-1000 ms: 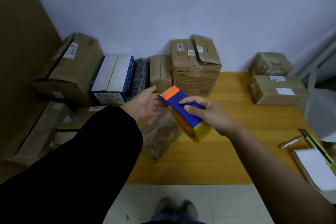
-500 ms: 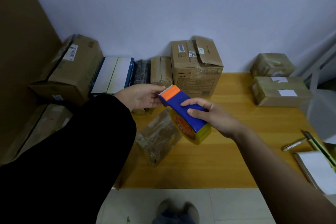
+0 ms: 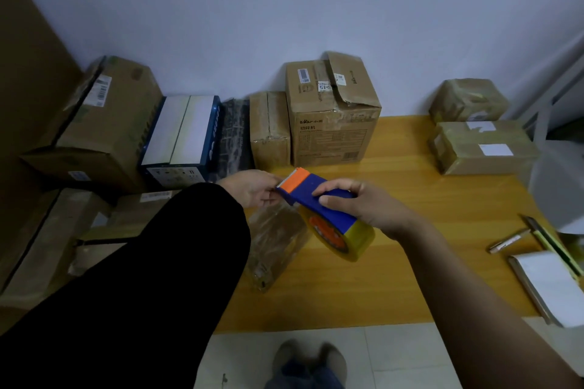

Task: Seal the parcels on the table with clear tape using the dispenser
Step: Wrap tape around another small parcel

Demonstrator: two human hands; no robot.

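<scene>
Now right hand (image 3: 373,208) grips dispenser (image 3: 319,199).

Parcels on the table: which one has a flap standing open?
The tall printed carton at the back; its top flap is lifted, while the others look closed or wrapped.

The tall cardboard box (image 3: 331,136) carries "Bear 小熊" and "切碎机" on its front; a white sticker (image 3: 325,87) on its top reads "045"

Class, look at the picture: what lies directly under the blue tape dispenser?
A tape-wrapped brown parcel lies on the table below the dispenser; the tape roll covers part of it.
</scene>
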